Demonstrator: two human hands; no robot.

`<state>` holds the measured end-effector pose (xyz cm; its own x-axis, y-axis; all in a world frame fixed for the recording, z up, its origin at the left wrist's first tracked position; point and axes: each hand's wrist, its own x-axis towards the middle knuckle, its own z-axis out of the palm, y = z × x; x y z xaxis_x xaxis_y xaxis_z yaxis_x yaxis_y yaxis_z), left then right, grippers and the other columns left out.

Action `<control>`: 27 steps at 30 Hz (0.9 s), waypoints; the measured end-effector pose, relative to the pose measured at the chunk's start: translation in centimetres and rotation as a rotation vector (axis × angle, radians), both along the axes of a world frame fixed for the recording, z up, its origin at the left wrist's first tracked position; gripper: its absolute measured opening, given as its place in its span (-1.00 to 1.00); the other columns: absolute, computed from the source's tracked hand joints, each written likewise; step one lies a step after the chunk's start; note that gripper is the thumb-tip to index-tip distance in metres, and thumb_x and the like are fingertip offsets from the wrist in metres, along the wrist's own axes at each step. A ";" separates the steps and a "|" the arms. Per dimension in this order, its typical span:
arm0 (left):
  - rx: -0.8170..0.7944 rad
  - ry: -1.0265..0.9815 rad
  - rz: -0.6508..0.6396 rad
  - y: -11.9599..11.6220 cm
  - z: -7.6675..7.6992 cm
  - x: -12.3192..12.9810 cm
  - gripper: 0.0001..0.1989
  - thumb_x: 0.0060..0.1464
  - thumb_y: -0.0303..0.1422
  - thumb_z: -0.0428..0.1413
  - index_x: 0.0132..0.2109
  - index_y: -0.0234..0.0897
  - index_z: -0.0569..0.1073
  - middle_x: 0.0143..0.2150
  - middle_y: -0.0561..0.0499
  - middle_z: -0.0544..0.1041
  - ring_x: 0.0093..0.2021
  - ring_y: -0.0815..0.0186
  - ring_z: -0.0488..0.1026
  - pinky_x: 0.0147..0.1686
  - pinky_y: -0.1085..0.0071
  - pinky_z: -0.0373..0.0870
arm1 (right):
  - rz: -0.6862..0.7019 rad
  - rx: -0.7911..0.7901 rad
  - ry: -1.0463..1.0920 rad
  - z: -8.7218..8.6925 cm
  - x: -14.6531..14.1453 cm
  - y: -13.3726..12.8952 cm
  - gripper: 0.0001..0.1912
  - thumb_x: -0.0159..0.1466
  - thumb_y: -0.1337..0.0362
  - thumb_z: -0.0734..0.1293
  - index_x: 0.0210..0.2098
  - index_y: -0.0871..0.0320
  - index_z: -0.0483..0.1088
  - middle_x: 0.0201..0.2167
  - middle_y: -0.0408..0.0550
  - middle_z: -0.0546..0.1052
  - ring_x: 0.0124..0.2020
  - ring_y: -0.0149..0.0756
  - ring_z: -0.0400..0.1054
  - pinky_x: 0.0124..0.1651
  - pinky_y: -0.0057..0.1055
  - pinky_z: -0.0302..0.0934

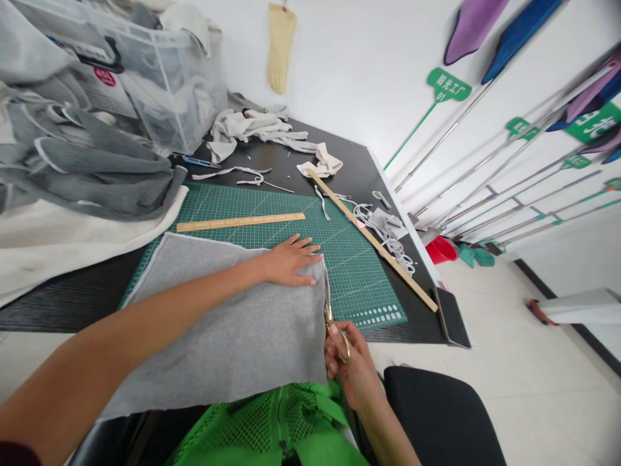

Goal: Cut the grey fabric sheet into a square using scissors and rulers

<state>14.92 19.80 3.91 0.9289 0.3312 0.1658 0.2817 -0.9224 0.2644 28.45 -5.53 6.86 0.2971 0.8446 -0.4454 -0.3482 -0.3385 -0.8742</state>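
Note:
A grey cloth (233,343) lies over the green cutting mat (359,272) and hangs past the table's near edge. My left hand (291,261) rests flat on the cloth near its right edge, fingers spread. Gold-handled scissors (346,349) are in my right hand (347,356), with its fingers in and around the handles. The scissor blades point away from me along the cloth's right edge. A short wooden ruler (240,222) lies just beyond the cloth, and a long wooden ruler (373,241) crosses the mat's right side.
Grey and white fabric (97,168) is heaped at the left, by a clear plastic bin (169,90) of cloth. Scraps (252,126) and blue-handled snips (201,162) lie at the back. A phone (452,316) sits at the right corner. A black chair (441,414) stands near right.

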 end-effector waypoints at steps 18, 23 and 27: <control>0.024 -0.001 0.025 -0.1 -0.3 0.1 -0.22 0.28 0.19 -0.07 0.46 -0.14 0.18 0.51 -0.12 0.14 0.52 -0.14 -0.07 0.44 -0.10 -0.22 | 0.039 -0.028 -0.102 0.1 0.5 -0.5 -0.54 0.21 -0.13 0.49 -0.20 0.06 0.33 -0.56 -0.34 0.32 -0.68 -0.56 0.10 -0.62 -0.58 0.02; 0.017 -0.004 0.029 -0.2 -0.2 0.0 -0.22 0.27 0.19 -0.06 0.45 -0.13 0.19 0.50 -0.12 0.15 0.52 -0.13 -0.05 0.45 -0.08 -0.22 | 0.033 -0.050 -0.098 -0.1 0.6 -0.5 -0.41 0.18 -0.14 0.51 0.00 0.08 0.35 -0.57 -0.35 0.32 -0.68 -0.55 0.08 -0.63 -0.56 0.01; 0.022 0.000 0.027 -0.2 -0.1 0.0 -0.21 0.27 0.19 -0.06 0.46 -0.14 0.18 0.50 -0.12 0.15 0.52 -0.14 -0.05 0.45 -0.09 -0.21 | 0.027 -0.032 -0.095 -0.1 0.6 -0.6 -0.43 0.18 -0.14 0.51 -0.02 0.10 0.38 -0.55 -0.33 0.31 -0.67 -0.56 0.09 -0.62 -0.57 0.01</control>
